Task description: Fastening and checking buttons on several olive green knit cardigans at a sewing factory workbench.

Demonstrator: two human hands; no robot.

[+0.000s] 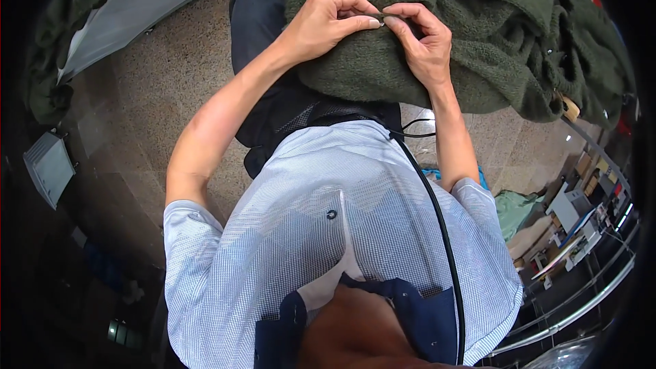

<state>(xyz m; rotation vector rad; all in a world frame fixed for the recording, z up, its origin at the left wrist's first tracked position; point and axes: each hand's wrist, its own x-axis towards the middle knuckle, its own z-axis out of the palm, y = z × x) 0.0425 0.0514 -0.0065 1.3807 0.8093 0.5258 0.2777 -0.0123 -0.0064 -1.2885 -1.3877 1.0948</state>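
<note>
A large dark green knitted cloth (pixel 369 68) lies across my lap and spreads away to the far right in thick folds. My left hand (pixel 328 24) is closed in a pinch, thumb and forefinger on a thin strip of the green knit. From the other side my right hand (pixel 422 41) pinches the same strip, its fingertips almost meeting those of the left. Between the fingertips shows a tiny shiny bit (pixel 382 24), too small to name. Both hands are above the cloth's near part, close to the far edge of the view.
At the upper left stands a pale panel (pixel 160 3) with a dark foot, and more green knit (pixel 51 96) hangs beside it. A black cord (pixel 437 212) runs down over my shirt. To the right are a metal rail (pixel 581 311), a light green cloth (pixel 516 212) and assorted boxes.
</note>
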